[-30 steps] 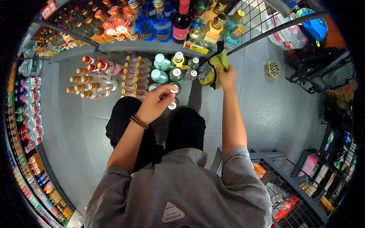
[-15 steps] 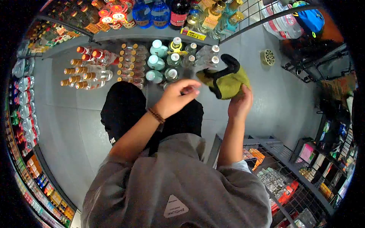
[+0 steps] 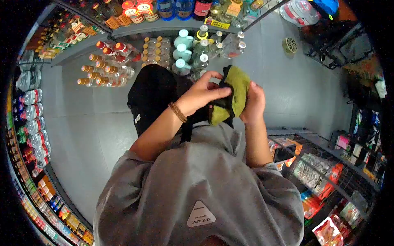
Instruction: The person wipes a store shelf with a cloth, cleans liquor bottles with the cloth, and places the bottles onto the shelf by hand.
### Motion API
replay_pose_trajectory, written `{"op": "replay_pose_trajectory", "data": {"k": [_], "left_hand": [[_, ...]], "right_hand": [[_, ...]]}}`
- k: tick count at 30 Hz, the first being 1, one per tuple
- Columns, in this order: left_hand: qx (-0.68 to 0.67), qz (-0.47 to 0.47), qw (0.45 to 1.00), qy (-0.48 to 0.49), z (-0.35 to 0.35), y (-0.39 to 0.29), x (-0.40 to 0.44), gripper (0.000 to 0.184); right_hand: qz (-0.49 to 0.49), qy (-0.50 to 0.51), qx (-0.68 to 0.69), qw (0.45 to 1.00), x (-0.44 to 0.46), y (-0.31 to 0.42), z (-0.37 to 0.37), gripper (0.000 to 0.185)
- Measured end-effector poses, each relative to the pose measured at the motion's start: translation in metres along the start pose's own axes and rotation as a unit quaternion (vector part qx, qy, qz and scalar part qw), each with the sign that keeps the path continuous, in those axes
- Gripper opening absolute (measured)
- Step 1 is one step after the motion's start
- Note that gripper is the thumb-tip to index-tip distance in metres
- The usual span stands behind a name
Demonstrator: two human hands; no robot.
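Observation:
In front of my chest, both hands hold an olive-green cloth item with black trim (image 3: 239, 88); its exact kind I cannot make out. My left hand (image 3: 202, 94), wearing a brown bracelet (image 3: 177, 112) at the wrist, pinches the black edge between thumb and fingers. My right hand (image 3: 254, 104) grips the green side, with the thumb up and the other fingers partly hidden behind the fabric. Just beyond my knees, pale turquoise bottles (image 3: 182, 53) and clear bottles (image 3: 201, 61) stand on the floor.
Orange-capped bottles (image 3: 107, 74) and small gold-capped bottles (image 3: 158, 51) stand on the floor ahead, below a shelf (image 3: 164, 29) of bottles. Packs of water bottles (image 3: 36, 110) line the left. A wire rack (image 3: 324, 172) with packaged goods is close on my right. A round drain-like object (image 3: 290, 46) lies farther off.
The green cloth item has come closer to my body and turned. My left hand, apart from it before, has closed on its black edge. The view has shifted slightly.

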State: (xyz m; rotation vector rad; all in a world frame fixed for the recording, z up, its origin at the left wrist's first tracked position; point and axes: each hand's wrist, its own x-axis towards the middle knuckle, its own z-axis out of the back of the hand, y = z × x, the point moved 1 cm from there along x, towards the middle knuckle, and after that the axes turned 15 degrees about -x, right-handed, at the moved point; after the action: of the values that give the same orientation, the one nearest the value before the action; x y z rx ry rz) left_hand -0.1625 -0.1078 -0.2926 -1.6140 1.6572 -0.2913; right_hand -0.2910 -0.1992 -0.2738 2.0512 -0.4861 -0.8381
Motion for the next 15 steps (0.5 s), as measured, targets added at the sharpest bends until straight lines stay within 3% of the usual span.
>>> {"op": "replay_pose_trajectory", "data": {"k": [1, 3, 5, 7, 9, 10, 11, 13, 14, 15], "left_hand": [[-0.048, 0.033, 0.998, -0.03, -0.003, -0.005, -0.009, 0.037], [-0.16, 0.047, 0.986, 0.006, -0.001, -0.007, -0.019, 0.024], [-0.216, 0.04, 0.975, -0.032, 0.003, -0.003, -0.027, 0.02], [-0.252, 0.013, 0.967, -0.032, 0.001, -0.004, -0.034, 0.013], [-0.26, -0.011, 0.965, -0.008, 0.0, -0.01, -0.042, 0.015], [-0.257, -0.007, 0.966, -0.004, -0.003, -0.013, -0.048, 0.015], [-0.214, -0.026, 0.976, 0.0, -0.006, -0.018, -0.052, 0.019], [-0.174, -0.048, 0.984, 0.007, -0.007, -0.019, -0.059, 0.023], [-0.161, -0.056, 0.985, 0.027, -0.006, -0.019, -0.062, 0.027], [-0.148, -0.065, 0.986, 0.045, -0.004, -0.019, -0.065, 0.032]], "right_hand": [[0.023, 0.023, -0.041, 0.999, -0.003, -0.001, -0.005, 0.044], [0.046, 0.02, -0.081, 0.995, -0.01, 0.001, -0.026, 0.045], [0.079, -0.064, -0.333, 0.937, -0.016, -0.003, -0.038, 0.057], [0.117, -0.084, -0.33, 0.933, -0.025, -0.009, -0.045, 0.067], [0.276, -0.157, -0.49, 0.812, -0.04, -0.009, -0.054, 0.073], [0.332, -0.201, -0.564, 0.729, -0.049, -0.003, -0.063, 0.064], [0.333, -0.207, -0.563, 0.728, -0.053, -0.003, -0.062, 0.064], [0.4, -0.104, -0.604, 0.681, -0.055, 0.0, -0.06, 0.049], [0.362, -0.108, -0.527, 0.761, -0.056, -0.005, -0.063, 0.031], [0.363, -0.105, -0.53, 0.759, -0.056, -0.008, -0.062, 0.031]]}}
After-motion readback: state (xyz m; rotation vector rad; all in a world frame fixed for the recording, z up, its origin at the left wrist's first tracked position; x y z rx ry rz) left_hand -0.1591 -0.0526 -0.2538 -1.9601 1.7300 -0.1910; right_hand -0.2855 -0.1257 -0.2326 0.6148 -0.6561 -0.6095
